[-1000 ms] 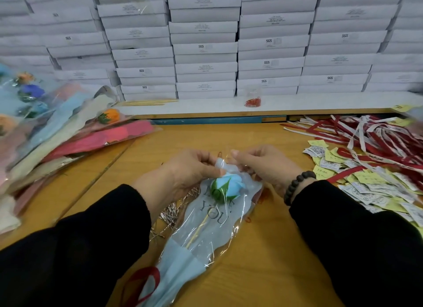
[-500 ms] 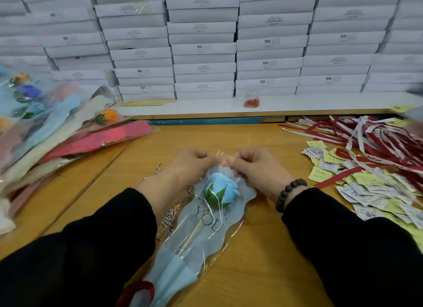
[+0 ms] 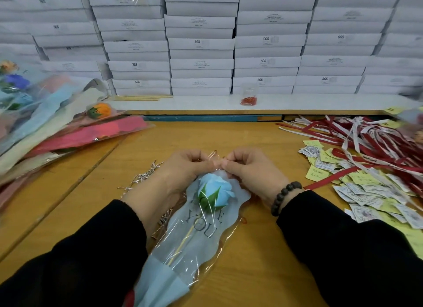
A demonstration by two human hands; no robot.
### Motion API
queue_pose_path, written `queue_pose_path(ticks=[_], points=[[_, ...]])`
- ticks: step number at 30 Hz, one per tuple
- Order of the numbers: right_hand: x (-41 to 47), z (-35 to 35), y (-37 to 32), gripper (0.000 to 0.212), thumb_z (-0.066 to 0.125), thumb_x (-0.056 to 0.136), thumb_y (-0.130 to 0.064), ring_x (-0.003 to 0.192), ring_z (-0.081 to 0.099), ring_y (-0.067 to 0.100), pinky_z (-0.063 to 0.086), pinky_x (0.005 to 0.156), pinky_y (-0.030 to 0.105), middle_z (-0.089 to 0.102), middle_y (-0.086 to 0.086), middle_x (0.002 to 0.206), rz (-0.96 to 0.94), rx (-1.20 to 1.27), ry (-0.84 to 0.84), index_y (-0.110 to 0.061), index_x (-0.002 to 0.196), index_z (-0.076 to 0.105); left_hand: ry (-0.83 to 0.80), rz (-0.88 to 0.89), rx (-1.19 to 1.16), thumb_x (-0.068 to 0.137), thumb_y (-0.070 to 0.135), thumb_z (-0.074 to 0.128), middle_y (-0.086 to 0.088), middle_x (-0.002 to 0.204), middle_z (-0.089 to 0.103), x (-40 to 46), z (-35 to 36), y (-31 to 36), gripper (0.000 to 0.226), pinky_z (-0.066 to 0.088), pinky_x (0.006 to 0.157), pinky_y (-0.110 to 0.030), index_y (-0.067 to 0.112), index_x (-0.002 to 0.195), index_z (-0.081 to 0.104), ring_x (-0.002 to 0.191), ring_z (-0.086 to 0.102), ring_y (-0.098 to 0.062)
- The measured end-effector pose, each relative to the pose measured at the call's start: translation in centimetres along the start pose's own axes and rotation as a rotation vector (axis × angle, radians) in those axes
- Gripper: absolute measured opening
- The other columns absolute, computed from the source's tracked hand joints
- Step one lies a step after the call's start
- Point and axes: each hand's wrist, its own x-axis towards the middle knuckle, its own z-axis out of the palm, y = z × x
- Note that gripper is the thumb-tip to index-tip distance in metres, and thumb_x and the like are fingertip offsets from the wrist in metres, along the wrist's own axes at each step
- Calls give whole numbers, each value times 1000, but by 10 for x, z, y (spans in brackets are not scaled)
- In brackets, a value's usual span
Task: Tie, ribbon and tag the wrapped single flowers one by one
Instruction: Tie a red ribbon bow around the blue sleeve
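A light blue rose (image 3: 215,189) in a clear and pale blue sleeve (image 3: 194,242) printed with "YOU" lies on the wooden table, bloom end away from me. My left hand (image 3: 183,167) and my right hand (image 3: 249,169) both pinch the clear top edge of the sleeve just beyond the bloom, fingertips almost meeting. Silver twist ties (image 3: 142,176) lie by my left wrist. Red and white ribbons (image 3: 370,141) and paper tags (image 3: 357,185) are piled at the right.
A heap of wrapped flowers (image 3: 57,123) in several colours covers the table's left side. White boxes (image 3: 201,43) are stacked along a white ledge at the back, where a small bag of red bits (image 3: 248,98) and wooden sticks (image 3: 142,97) lie.
The wrapped rose has shifted a little toward me and to the left. Both hands have stayed at the sleeve's top edge, fingertips drawn closer together.
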Motion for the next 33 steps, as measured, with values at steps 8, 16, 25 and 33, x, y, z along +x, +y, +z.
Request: queue_pose_path(ticks=[8,16,25,33], points=[[-3,-1,1,19,63,86,-19,55,53,5,44,55,16,61,-2,63,-11,4,-12,-16,68,61,-7,9,-164,78,2,65,-14,69,61,-3,3,-9,13,49,60,-30,6,68,58,58,56,-22],[0,-50,-10,7,61,87,-18,73,56,9,46,65,18,60,-5,78,-26,-442,211,-19,80,59,46,16,-221,74,5,69,-18,74,60,-3,4,-10,14,52,50,-25,2,67,58,51,57,-19],[-7,-131,22,13,70,80,-19,88,51,17,41,73,29,55,2,93,361,-991,267,-17,86,58,45,-8,-204,72,4,69,-16,70,63,-5,3,-9,13,53,53,-29,5,65,58,51,59,-21],[-6,-133,22,15,70,80,-13,72,51,14,38,56,23,57,3,81,367,-929,260,-12,74,56,66,-4,-205,78,0,67,-10,56,62,-4,4,-10,21,51,46,-24,7,60,58,43,57,-17]])
